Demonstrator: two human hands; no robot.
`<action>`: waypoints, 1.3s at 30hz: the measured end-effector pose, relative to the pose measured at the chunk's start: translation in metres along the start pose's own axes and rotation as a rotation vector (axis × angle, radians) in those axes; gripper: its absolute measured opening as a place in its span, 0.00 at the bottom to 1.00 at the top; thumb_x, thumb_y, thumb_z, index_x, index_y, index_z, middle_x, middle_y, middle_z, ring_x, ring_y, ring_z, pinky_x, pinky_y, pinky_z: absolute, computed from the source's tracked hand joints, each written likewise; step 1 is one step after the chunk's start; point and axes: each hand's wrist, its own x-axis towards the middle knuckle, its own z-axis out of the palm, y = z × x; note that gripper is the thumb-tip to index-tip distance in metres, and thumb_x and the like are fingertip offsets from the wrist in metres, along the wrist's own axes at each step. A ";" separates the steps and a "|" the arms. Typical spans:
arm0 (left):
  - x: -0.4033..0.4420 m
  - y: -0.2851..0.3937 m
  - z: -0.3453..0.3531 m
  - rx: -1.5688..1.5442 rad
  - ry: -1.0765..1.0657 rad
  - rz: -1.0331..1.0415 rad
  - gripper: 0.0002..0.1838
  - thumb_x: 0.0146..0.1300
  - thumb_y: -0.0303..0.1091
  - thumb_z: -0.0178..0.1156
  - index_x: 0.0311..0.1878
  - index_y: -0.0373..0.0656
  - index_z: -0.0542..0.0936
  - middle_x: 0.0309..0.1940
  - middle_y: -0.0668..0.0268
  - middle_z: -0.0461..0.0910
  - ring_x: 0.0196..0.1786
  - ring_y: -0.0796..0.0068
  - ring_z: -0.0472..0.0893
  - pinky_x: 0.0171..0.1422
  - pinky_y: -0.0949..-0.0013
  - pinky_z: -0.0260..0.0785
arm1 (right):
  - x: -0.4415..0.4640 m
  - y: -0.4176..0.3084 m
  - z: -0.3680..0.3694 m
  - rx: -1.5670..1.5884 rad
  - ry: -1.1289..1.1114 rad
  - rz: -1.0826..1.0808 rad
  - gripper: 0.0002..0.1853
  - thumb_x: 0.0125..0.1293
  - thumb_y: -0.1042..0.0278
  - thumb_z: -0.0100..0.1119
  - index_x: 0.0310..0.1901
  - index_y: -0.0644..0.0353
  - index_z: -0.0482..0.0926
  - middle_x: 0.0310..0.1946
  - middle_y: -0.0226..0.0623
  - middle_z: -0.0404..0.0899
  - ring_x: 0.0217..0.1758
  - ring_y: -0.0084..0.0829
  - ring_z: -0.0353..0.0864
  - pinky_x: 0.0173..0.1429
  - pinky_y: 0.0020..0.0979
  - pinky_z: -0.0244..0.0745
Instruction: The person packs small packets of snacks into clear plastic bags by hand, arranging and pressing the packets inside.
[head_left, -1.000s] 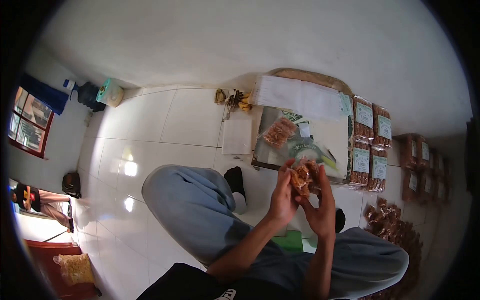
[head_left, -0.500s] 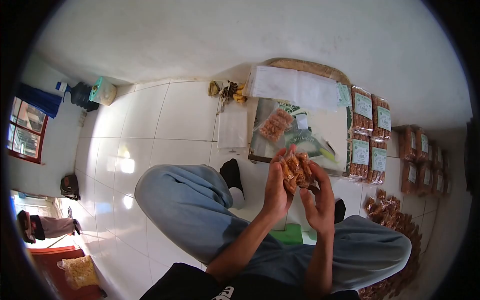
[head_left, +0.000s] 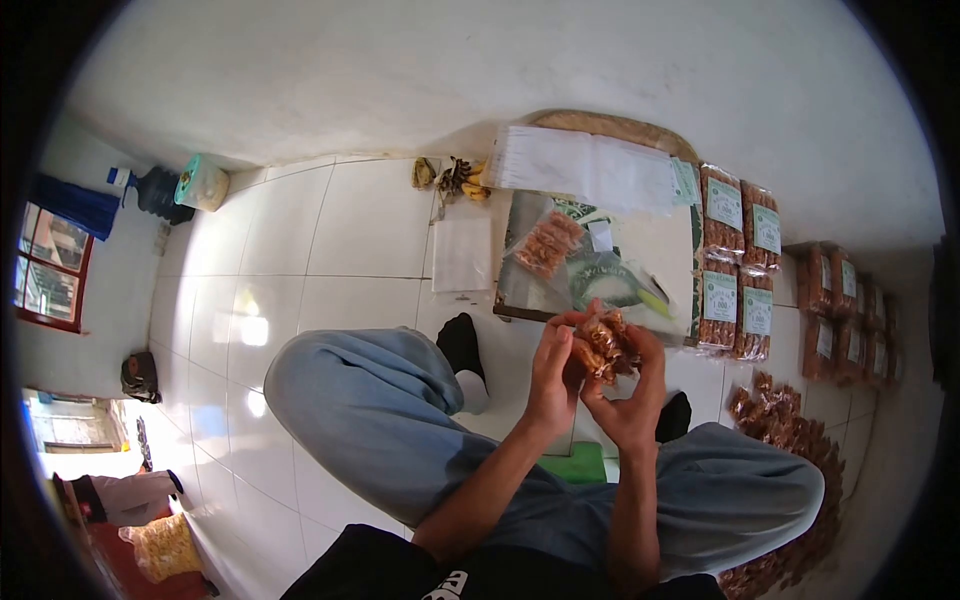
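Note:
In front of my lap, a bunch of small clear packets of brown snack [head_left: 608, 347] is held between both hands. My left hand [head_left: 553, 380] is closed on its left side, with the fingers partly behind it. My right hand [head_left: 634, 398] grips the right side, its thumb underneath near the bunch's lower edge. Just beyond them, a larger clear plastic bag [head_left: 548, 243] with similar snack packets inside lies on a low board-topped table [head_left: 525, 213]. How many packets are in my hands cannot be made out.
Labelled snack packs [head_left: 721, 305] stand in rows on the right, with more packs [head_left: 818, 345] by the wall. Loose small packets [head_left: 790, 435] are heaped beside my right knee. Clear plastic sleeves [head_left: 590, 165] lie at the table's back; bananas [head_left: 474, 183] sit on the floor.
My hands have turned the bunch of packets and my fingers have closed further around it. At the lower left, a clothed figure near the doorway appears lower in view.

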 end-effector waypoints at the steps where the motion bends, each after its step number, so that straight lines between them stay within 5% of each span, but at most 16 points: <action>1: -0.001 0.002 0.003 0.000 0.000 -0.001 0.20 0.75 0.43 0.50 0.63 0.45 0.62 0.71 0.57 0.64 0.64 0.65 0.73 0.63 0.63 0.72 | 0.001 0.000 0.000 -0.097 0.007 -0.082 0.39 0.47 0.75 0.70 0.64 0.61 0.66 0.58 0.49 0.70 0.62 0.45 0.73 0.63 0.39 0.71; 4: 0.002 0.005 0.012 0.297 0.140 0.029 0.24 0.70 0.41 0.59 0.63 0.44 0.64 0.60 0.54 0.75 0.55 0.69 0.80 0.54 0.68 0.77 | -0.001 0.002 0.002 -0.113 -0.082 -0.029 0.41 0.44 0.74 0.72 0.64 0.56 0.66 0.58 0.47 0.71 0.60 0.49 0.73 0.61 0.43 0.73; 6: 0.005 0.002 0.010 0.394 0.333 0.001 0.31 0.62 0.37 0.70 0.61 0.40 0.64 0.39 0.63 0.79 0.34 0.80 0.81 0.30 0.76 0.76 | -0.002 0.001 0.010 -0.107 -0.096 -0.005 0.42 0.44 0.73 0.73 0.64 0.56 0.67 0.58 0.46 0.71 0.61 0.49 0.72 0.61 0.43 0.72; 10: 0.002 -0.001 -0.001 0.441 0.399 -0.058 0.30 0.63 0.40 0.69 0.61 0.41 0.65 0.38 0.65 0.80 0.36 0.80 0.80 0.31 0.77 0.73 | -0.010 0.011 0.022 -0.063 -0.108 0.024 0.42 0.43 0.73 0.74 0.64 0.55 0.68 0.59 0.45 0.71 0.62 0.49 0.70 0.63 0.42 0.71; 12: 0.002 0.000 0.001 0.383 0.455 0.003 0.34 0.60 0.40 0.71 0.61 0.38 0.62 0.34 0.65 0.80 0.27 0.82 0.78 0.23 0.77 0.69 | -0.010 0.014 0.023 -0.079 -0.079 0.009 0.41 0.42 0.73 0.75 0.63 0.55 0.69 0.60 0.44 0.71 0.62 0.49 0.70 0.63 0.42 0.71; 14: 0.002 0.000 0.000 0.400 0.384 -0.049 0.33 0.63 0.45 0.68 0.61 0.40 0.62 0.36 0.65 0.79 0.31 0.80 0.79 0.29 0.75 0.73 | -0.010 0.016 0.017 -0.038 -0.108 0.009 0.41 0.42 0.74 0.74 0.62 0.54 0.69 0.60 0.44 0.71 0.62 0.49 0.70 0.63 0.42 0.71; 16: 0.002 -0.001 0.014 0.067 0.447 -0.063 0.34 0.64 0.50 0.66 0.63 0.43 0.61 0.37 0.65 0.78 0.37 0.80 0.79 0.36 0.73 0.75 | -0.006 0.018 0.001 -0.048 -0.060 0.011 0.40 0.41 0.75 0.73 0.61 0.57 0.70 0.58 0.45 0.72 0.62 0.46 0.71 0.62 0.41 0.71; 18: 0.003 -0.013 0.005 0.235 0.448 -0.101 0.30 0.67 0.57 0.59 0.59 0.44 0.66 0.40 0.65 0.78 0.41 0.78 0.80 0.41 0.71 0.75 | -0.004 0.034 -0.026 -0.005 0.090 -0.055 0.35 0.47 0.78 0.70 0.60 0.61 0.70 0.55 0.43 0.74 0.60 0.39 0.76 0.60 0.35 0.73; 20: 0.005 -0.035 -0.001 0.942 0.389 -0.199 0.28 0.69 0.61 0.53 0.52 0.44 0.72 0.37 0.67 0.79 0.38 0.77 0.80 0.40 0.72 0.74 | 0.000 0.030 -0.068 0.210 0.147 0.315 0.35 0.53 0.80 0.67 0.63 0.62 0.64 0.55 0.42 0.75 0.58 0.33 0.78 0.58 0.30 0.75; 21: 0.005 -0.045 -0.008 1.142 0.286 -0.262 0.30 0.62 0.64 0.60 0.48 0.42 0.75 0.36 0.64 0.80 0.38 0.65 0.82 0.42 0.62 0.75 | 0.002 0.041 -0.079 0.578 0.300 0.361 0.38 0.53 0.81 0.66 0.66 0.62 0.60 0.54 0.44 0.75 0.57 0.32 0.78 0.58 0.29 0.76; 22: 0.005 -0.053 -0.003 1.150 0.269 -0.270 0.30 0.62 0.64 0.60 0.48 0.42 0.75 0.36 0.64 0.80 0.38 0.65 0.82 0.42 0.62 0.75 | 0.001 0.044 -0.105 0.312 0.286 0.405 0.39 0.53 0.83 0.65 0.66 0.62 0.58 0.53 0.44 0.76 0.57 0.33 0.79 0.58 0.30 0.78; 24: 0.009 -0.071 0.012 1.780 0.123 -0.381 0.34 0.57 0.67 0.62 0.46 0.41 0.75 0.32 0.60 0.82 0.37 0.61 0.84 0.43 0.61 0.75 | -0.012 0.087 -0.126 0.185 0.325 0.535 0.38 0.52 0.84 0.66 0.65 0.63 0.60 0.53 0.44 0.76 0.56 0.33 0.79 0.58 0.30 0.78; 28: 0.023 -0.108 0.016 2.127 0.092 -0.395 0.39 0.56 0.76 0.53 0.37 0.42 0.79 0.31 0.56 0.85 0.40 0.53 0.85 0.47 0.56 0.74 | -0.038 0.136 -0.116 0.261 0.322 0.578 0.37 0.50 0.83 0.68 0.62 0.64 0.63 0.53 0.43 0.76 0.55 0.33 0.80 0.58 0.29 0.78; 30: 0.025 -0.117 0.012 2.116 0.108 -0.380 0.39 0.56 0.76 0.52 0.35 0.42 0.81 0.31 0.56 0.85 0.40 0.52 0.84 0.47 0.55 0.74 | -0.037 0.139 -0.100 0.460 0.269 0.539 0.35 0.49 0.82 0.69 0.60 0.65 0.65 0.54 0.42 0.76 0.54 0.32 0.80 0.58 0.29 0.77; 34: 0.022 -0.129 0.003 2.091 0.203 -0.239 0.34 0.61 0.70 0.52 0.29 0.43 0.82 0.27 0.54 0.84 0.34 0.50 0.84 0.38 0.53 0.74 | -0.033 0.143 -0.091 0.225 0.141 0.454 0.34 0.49 0.84 0.67 0.60 0.64 0.66 0.53 0.41 0.77 0.55 0.31 0.80 0.59 0.30 0.78; 39: 0.017 -0.132 0.005 2.056 0.243 -0.262 0.33 0.61 0.69 0.52 0.32 0.45 0.84 0.29 0.56 0.85 0.39 0.50 0.84 0.45 0.52 0.74 | -0.029 0.131 -0.107 0.111 0.057 0.414 0.34 0.43 0.81 0.69 0.57 0.63 0.71 0.51 0.42 0.78 0.54 0.33 0.80 0.59 0.33 0.77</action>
